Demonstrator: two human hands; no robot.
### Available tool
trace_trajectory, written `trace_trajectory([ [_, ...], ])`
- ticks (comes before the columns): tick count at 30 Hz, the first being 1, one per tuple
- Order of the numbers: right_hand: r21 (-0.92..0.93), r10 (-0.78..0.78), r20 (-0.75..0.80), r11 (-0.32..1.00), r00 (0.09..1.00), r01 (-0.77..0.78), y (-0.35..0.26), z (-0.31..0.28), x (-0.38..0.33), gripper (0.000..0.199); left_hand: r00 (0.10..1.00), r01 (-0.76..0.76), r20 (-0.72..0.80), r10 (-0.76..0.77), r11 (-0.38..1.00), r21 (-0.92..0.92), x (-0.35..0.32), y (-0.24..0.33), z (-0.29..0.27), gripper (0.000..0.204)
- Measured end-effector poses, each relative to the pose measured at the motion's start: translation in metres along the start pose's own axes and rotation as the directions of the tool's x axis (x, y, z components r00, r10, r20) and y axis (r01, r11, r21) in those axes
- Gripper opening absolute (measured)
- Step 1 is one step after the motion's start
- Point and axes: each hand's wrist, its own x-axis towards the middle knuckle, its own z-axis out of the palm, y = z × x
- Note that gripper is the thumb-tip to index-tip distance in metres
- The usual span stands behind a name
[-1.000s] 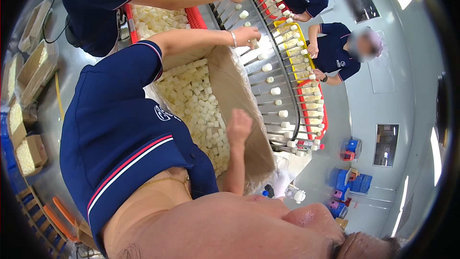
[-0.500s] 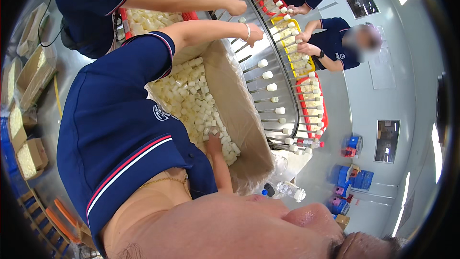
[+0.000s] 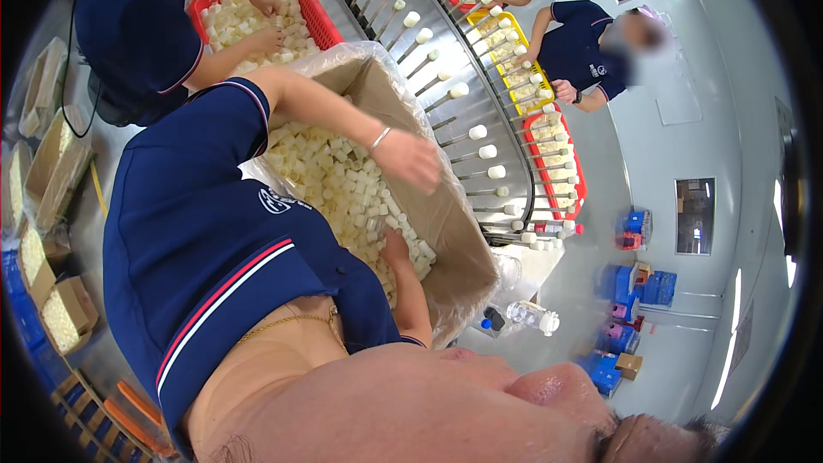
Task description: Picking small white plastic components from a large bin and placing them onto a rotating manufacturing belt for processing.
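Note:
My left hand (image 3: 411,163), with a bracelet at its wrist, is over the inner wall of a lined cardboard box (image 3: 446,231). It is blurred by motion, but its fingers look loosely stretched and no piece shows in them. The box holds a heap of short white cylindrical caps (image 3: 330,167). Down among them, near the same wall, my right hand (image 3: 395,249) has its fingers bent around what looks like one white cap; the fingertips are partly hidden. Past the box, metal rods (image 3: 463,157) stick out in a row from a curved steel conveyor, many tipped with a white cap.
Beside my left arm, a co-worker (image 3: 129,30) reaches into a red basket (image 3: 321,13) of caps. Across the conveyor stands another co-worker (image 3: 583,47), behind red and yellow baskets (image 3: 549,99). Clear bottles (image 3: 531,315) are beyond the box's corner. Cartons (image 3: 77,304) stand behind me.
My left hand has come back from the rods to over the box. My right hand's fingers have drawn in among the caps. The nearby co-worker's hands went from the rods into the red basket.

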Motion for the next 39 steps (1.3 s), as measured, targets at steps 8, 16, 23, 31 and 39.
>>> trace_trajectory([
  [8,0.273,-0.143,-0.471,0.915,0.87,0.298,-0.074,-0.116,-0.012,0.027,0.775,0.381,0.564,-0.283,0.923,-0.06,-0.111,0.1,0.107,0.053],
  [16,0.556,-0.01,-0.733,0.567,0.68,0.608,-0.121,-0.249,0.018,0.02,0.447,0.472,0.884,-0.139,0.876,-0.101,-0.134,0.124,0.123,0.043],
  [23,0.214,0.152,-0.703,0.977,0.694,0.002,-0.122,-0.291,0.101,0.032,0.392,0.645,0.914,-0.104,0.74,-0.192,-0.129,0.117,0.105,0.037],
  [31,0.169,0.252,-0.739,0.967,0.625,-0.191,-0.094,-0.28,0.087,0.038,0.318,0.763,0.934,-0.164,0.629,-0.15,-0.129,0.11,0.109,0.046],
  [39,0.054,0.336,-0.581,0.925,0.741,-0.377,-0.072,-0.29,0.069,0.05,0.512,0.623,0.859,0.021,0.679,-0.388,-0.108,0.084,0.129,0.039],
])
